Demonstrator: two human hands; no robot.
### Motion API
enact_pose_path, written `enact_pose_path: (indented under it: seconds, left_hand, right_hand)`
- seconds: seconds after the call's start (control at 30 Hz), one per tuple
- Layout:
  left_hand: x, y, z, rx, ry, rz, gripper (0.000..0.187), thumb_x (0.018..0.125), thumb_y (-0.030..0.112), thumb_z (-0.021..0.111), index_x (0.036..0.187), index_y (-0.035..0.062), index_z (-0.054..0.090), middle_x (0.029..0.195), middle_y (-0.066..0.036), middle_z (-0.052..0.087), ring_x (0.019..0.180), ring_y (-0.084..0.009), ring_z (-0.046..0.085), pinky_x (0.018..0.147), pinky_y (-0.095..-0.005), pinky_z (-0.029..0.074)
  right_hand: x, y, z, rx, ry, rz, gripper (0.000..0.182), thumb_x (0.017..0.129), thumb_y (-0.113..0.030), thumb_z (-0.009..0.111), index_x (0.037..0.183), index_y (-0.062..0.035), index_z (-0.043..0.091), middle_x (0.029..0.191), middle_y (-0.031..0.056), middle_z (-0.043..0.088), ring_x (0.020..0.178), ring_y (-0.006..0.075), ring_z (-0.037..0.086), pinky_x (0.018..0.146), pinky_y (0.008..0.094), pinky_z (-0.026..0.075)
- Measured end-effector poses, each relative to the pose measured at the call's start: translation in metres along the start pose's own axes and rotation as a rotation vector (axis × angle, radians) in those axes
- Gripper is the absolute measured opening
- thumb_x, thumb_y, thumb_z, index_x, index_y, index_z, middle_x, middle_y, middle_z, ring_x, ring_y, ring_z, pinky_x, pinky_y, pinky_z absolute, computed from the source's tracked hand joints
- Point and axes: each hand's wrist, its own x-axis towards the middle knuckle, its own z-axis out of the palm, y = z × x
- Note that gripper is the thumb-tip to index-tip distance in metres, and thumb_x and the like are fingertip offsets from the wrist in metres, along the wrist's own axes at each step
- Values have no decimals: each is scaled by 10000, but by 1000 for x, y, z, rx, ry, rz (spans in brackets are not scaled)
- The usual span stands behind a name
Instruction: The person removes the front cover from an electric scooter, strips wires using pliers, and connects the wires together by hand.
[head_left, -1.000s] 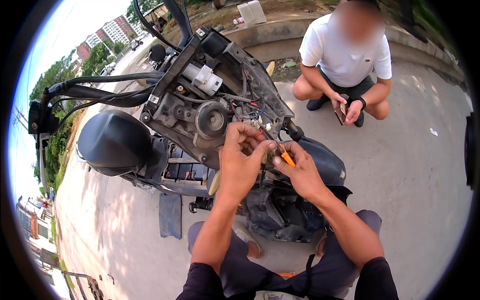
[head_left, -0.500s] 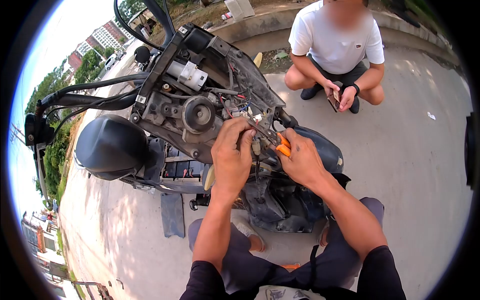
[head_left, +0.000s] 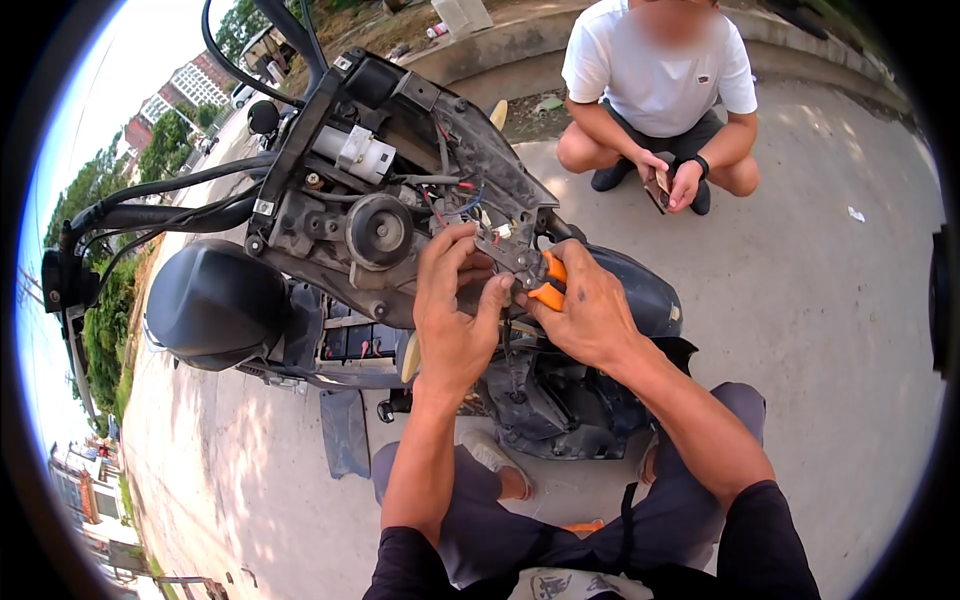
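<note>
My right hand (head_left: 583, 305) is wrapped round the orange handles of a pair of pliers (head_left: 548, 284), whose dark metal jaws point left toward my left hand. My left hand (head_left: 455, 300) is beside the jaws, its fingers curled and thumb raised; what it holds, if anything, is too small to make out. Both hands are over the opened front of a scooter (head_left: 400, 150). Red and blue wires (head_left: 466, 200) and white connectors (head_left: 503, 231) lie just above the jaws. A round dark horn (head_left: 379, 231) is left of my left hand.
A person (head_left: 660, 80) in a white shirt squats at the upper right, holding a phone-like object (head_left: 657, 189). The scooter's black seat (head_left: 218, 304) and battery bay (head_left: 356, 341) lie to the left. A flat dark panel (head_left: 344, 432) rests on the ground. A concrete kerb (head_left: 520, 66) runs behind.
The pliers have shifted slightly left and turned more level. My left hand's fingers have spread a little from their pinch near the jaws. The whole view has shifted slightly.
</note>
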Motion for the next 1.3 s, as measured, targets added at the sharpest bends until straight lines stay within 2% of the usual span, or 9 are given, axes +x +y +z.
enact_pose_path:
  seconds: [0.13, 0.37, 0.47, 0.77, 0.87, 0.97, 1.07, 1.17, 1.3]
  left_hand:
    - [-6, 2, 8, -178, 176, 3, 353, 959, -31, 783, 1259, -37, 597, 1356, -148, 609, 1011, -182, 715, 836, -305, 622]
    - [-23, 5, 12, -38, -165, -374, 272, 989, 145, 827, 1109, -11, 638, 887, -19, 687, 817, -59, 640, 690, -212, 492]
    - [-24, 7, 18, -254, -72, -470, 242, 1037, 209, 785, 1051, 4, 657, 836, 19, 653, 754, -37, 583, 646, -211, 452]
    - [-29, 1, 22, -419, -38, -580, 253, 1098, 246, 701, 1080, -3, 658, 908, 0, 660, 763, -43, 542, 641, -225, 442]
    - [-28, 3, 28, -631, 6, -609, 198, 1089, 221, 706, 1037, 44, 633, 856, 4, 623, 711, -66, 533, 598, -240, 432]
    - [-28, -8, 27, -890, -19, -654, 185, 1088, 211, 706, 1110, 47, 625, 994, -30, 681, 746, -78, 561, 614, -238, 453]
    - [-24, -2, 29, -1093, -10, -715, 176, 1073, 187, 723, 1105, 50, 618, 1010, -51, 694, 766, -84, 584, 615, -234, 461]
    - [-26, -4, 30, -1150, 8, -758, 151, 1066, 157, 727, 1105, 45, 633, 1025, -58, 699, 773, -92, 597, 609, -229, 459]
    - [-25, -6, 20, -806, -62, -701, 113, 1075, 138, 709, 1093, 46, 647, 1057, -46, 694, 720, -112, 594, 600, -243, 476]
  right_hand:
    - [0, -1, 0, 16, 18, 16, 589, 845, -269, 901, 1218, 13, 542, 1066, 231, 694, 998, 471, 712, 835, 524, 559]
    - [3, 4, 3, 18, -26, 32, 503, 867, -238, 873, 1143, 4, 529, 995, 275, 711, 928, 495, 719, 770, 541, 565]
    - [2, 5, 5, 18, 1, -12, 452, 876, -205, 849, 1107, -4, 517, 930, 268, 716, 868, 510, 715, 724, 552, 564]
    - [-1, 9, 8, -94, 97, -132, 448, 822, -119, 854, 1107, -8, 527, 910, 252, 731, 825, 478, 736, 687, 529, 581]
    - [1, 9, 7, -81, 107, -132, 454, 823, -116, 852, 1121, -5, 528, 912, 252, 732, 824, 474, 740, 686, 521, 585]
    - [2, 11, 7, -73, 98, -147, 454, 827, -117, 848, 1128, -2, 529, 911, 255, 730, 831, 476, 740, 688, 520, 585]
    - [3, 11, 7, -45, 100, -145, 449, 833, -122, 843, 1131, 1, 531, 902, 261, 729, 828, 478, 739, 688, 526, 582]
    - [3, 12, 6, -59, 56, -103, 446, 850, -146, 829, 1146, 6, 532, 943, 259, 720, 875, 479, 732, 734, 529, 573]
    - [4, -3, -1, -40, -1, -19, 465, 862, -180, 812, 1177, 18, 533, 1123, 271, 666, 1081, 457, 673, 899, 515, 535]
